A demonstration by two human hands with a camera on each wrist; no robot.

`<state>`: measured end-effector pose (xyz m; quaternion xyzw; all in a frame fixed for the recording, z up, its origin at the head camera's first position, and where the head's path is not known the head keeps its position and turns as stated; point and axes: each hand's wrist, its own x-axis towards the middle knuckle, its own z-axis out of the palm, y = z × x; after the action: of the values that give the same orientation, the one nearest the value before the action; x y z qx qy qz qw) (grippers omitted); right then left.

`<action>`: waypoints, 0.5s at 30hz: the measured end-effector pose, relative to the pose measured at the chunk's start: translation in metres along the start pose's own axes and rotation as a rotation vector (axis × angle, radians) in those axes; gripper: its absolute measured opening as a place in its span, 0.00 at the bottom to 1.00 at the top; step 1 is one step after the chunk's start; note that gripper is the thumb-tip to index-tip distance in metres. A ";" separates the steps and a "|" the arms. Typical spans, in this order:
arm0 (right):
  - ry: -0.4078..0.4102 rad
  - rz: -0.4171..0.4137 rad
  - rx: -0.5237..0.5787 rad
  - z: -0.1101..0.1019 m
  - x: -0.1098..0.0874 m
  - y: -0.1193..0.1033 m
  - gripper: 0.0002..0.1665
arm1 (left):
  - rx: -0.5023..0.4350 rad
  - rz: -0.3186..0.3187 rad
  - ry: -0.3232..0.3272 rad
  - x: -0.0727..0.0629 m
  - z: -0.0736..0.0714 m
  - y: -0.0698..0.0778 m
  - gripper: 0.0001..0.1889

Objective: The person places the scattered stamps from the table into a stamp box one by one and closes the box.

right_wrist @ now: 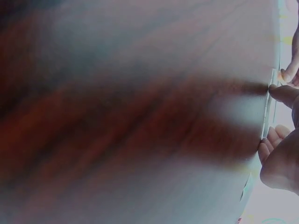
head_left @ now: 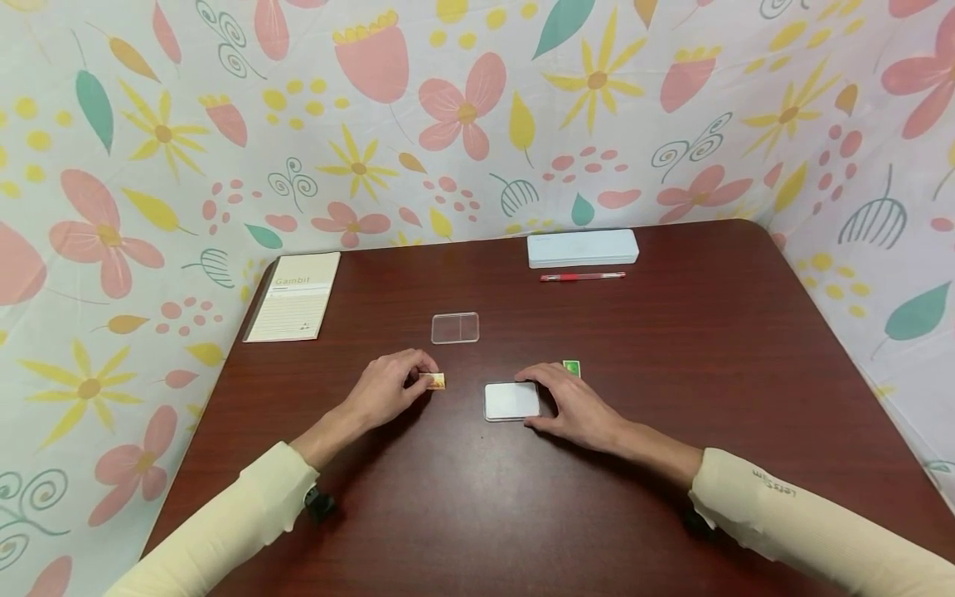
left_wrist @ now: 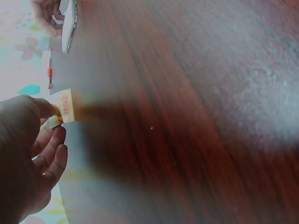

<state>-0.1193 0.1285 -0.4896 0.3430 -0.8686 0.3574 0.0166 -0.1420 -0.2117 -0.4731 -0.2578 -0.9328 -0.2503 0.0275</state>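
Note:
My left hand pinches a small orange-and-yellow stamp-like piece of paper between thumb and fingers. In the left wrist view this paper stands tilted, with a pale border and reddish print too blurred to read. To its right, my right hand holds a shallow clear plastic case with a white surface inside, thumb on the near edge and fingers on the far edge. The case lies flat on the table. Behind the right hand lies a green stamp-like piece, partly hidden by it.
A clear plastic lid lies beyond the two hands. At the back left is a notepad; at the back right, a pale blue pencil case with a red pen before it. Floral cloth hangs behind the brown table.

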 end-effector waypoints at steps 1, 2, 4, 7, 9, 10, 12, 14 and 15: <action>-0.001 0.000 0.002 0.000 0.000 0.000 0.37 | 0.000 -0.001 0.001 0.000 -0.001 0.000 0.06; -0.002 0.000 0.000 0.000 0.000 0.000 0.37 | -0.003 -0.001 0.002 0.000 -0.002 0.001 0.05; 0.000 -0.003 -0.006 0.001 0.000 0.000 0.37 | -0.008 -0.002 0.004 0.001 -0.004 0.002 0.05; 0.002 -0.008 -0.005 0.001 0.000 0.000 0.37 | -0.014 -0.001 0.006 0.003 -0.007 0.003 0.05; 0.001 -0.008 -0.005 0.001 0.000 0.000 0.37 | -0.011 0.003 0.010 0.004 -0.009 0.004 0.05; -0.001 -0.006 -0.003 0.001 0.000 0.000 0.37 | -0.007 0.006 0.011 0.005 -0.010 0.005 0.05; -0.004 -0.002 -0.001 0.001 0.000 0.000 0.37 | 0.001 0.011 0.016 0.008 -0.012 0.007 0.05; -0.006 0.001 -0.001 0.001 0.000 0.001 0.37 | 0.010 0.019 0.022 0.010 -0.014 0.009 0.06; -0.006 0.001 -0.002 0.001 0.000 0.001 0.37 | 0.015 0.021 0.023 0.011 -0.015 0.010 0.06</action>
<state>-0.1198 0.1281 -0.4909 0.3438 -0.8690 0.3555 0.0140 -0.1480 -0.2062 -0.4540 -0.2646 -0.9314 -0.2462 0.0427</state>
